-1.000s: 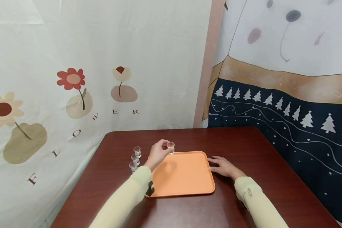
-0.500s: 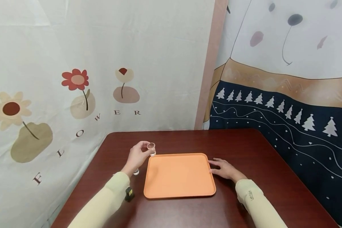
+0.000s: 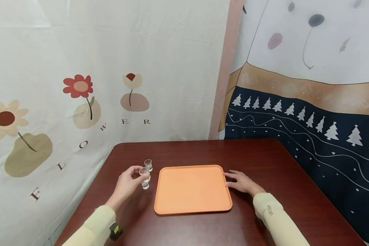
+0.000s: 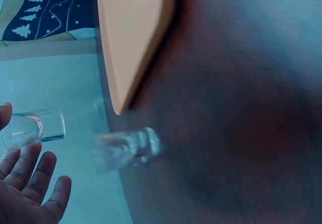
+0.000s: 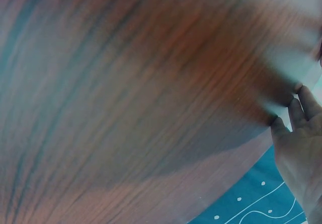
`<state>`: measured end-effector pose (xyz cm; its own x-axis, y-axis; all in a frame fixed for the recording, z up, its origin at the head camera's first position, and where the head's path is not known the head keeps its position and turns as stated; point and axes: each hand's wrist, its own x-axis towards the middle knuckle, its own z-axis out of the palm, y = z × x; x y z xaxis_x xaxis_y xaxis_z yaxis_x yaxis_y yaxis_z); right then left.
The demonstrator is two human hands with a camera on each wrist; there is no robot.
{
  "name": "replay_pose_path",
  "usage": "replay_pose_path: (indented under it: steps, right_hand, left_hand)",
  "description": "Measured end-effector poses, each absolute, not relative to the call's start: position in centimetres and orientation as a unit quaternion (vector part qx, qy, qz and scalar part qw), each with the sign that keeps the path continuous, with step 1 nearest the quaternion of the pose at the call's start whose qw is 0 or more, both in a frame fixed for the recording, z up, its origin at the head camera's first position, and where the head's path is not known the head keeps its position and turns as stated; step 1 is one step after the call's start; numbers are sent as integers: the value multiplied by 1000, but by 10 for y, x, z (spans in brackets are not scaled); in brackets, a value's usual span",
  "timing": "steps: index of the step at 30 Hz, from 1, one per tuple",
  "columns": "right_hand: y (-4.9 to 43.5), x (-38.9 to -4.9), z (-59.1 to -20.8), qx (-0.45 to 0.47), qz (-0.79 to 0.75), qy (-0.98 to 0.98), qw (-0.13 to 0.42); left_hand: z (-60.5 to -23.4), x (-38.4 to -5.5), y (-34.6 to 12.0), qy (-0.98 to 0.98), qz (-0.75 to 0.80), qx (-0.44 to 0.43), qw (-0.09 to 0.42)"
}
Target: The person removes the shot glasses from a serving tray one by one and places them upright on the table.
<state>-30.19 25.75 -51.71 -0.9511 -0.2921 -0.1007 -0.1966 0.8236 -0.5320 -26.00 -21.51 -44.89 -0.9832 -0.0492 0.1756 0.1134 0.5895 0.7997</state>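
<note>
My left hand [image 3: 127, 183] pinches a small clear shot glass [image 3: 144, 171] between thumb and fingers, left of the orange tray. In the left wrist view that shot glass [image 4: 37, 127] stands out above the table, near the thumb. Close around it are other shot glasses; one [image 3: 148, 164] stands just behind, and the base of another [image 3: 145, 185] shows below. They overlap, and in the left wrist view the glasses [image 4: 126, 147] are blurred. My right hand [image 3: 242, 181] lies with fingers extended at the right edge of the orange tray [image 3: 193, 191].
The dark red-brown table [image 3: 203, 229] carries the tray near its middle. A pale curtain with printed flowers [image 3: 81, 86] hangs behind and to the left. A navy cloth with white trees [image 3: 331, 131] borders the right side.
My left hand has carried the shot glass leftward, from over the tray's far left corner back and down among the other glasses. The right hand stays at the tray's edge.
</note>
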Motion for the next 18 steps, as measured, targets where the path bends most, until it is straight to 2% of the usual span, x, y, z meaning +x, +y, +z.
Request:
replay_pose_path:
  steps: [10,18]
  right_hand:
    - [253,-306,-519,-128,-264,951,99]
    - [252,-304,-523,-121,-268,951,98]
  left_hand:
    - [-480,-235,-238,-890,-448,0,83]
    - [-504,-230,-243,-899,-434,2,65]
